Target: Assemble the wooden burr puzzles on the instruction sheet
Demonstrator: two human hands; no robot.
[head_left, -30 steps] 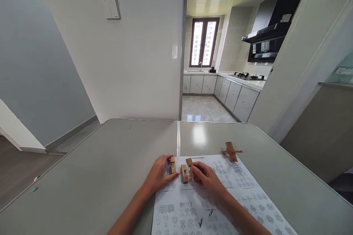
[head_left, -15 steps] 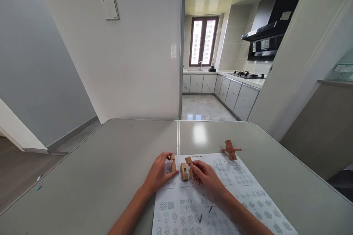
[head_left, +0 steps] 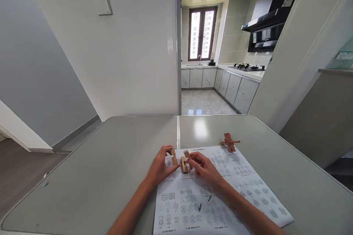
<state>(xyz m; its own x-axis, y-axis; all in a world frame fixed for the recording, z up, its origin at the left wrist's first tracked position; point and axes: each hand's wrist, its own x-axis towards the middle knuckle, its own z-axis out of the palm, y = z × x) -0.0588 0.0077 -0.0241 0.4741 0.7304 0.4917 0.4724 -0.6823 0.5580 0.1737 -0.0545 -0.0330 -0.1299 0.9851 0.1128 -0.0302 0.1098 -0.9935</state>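
Note:
My left hand pinches a small notched wooden block upright on the printed sheet. My right hand is closed on a second wooden block, its fingers curled round the piece. Between the two hands a third wooden block lies on the paper, close to both. All three pieces are light brown and short. The sheet is white and covered with small printed diagrams and a few pen ticks.
An assembled wooden cross puzzle stands at the sheet's far right corner. The grey table has a seam down its middle. Beyond it a white wall and a doorway into a kitchen.
The two hands have drawn a little closer together around the middle block. The camera has tipped slightly, so the table scene sits a bit higher in the picture.

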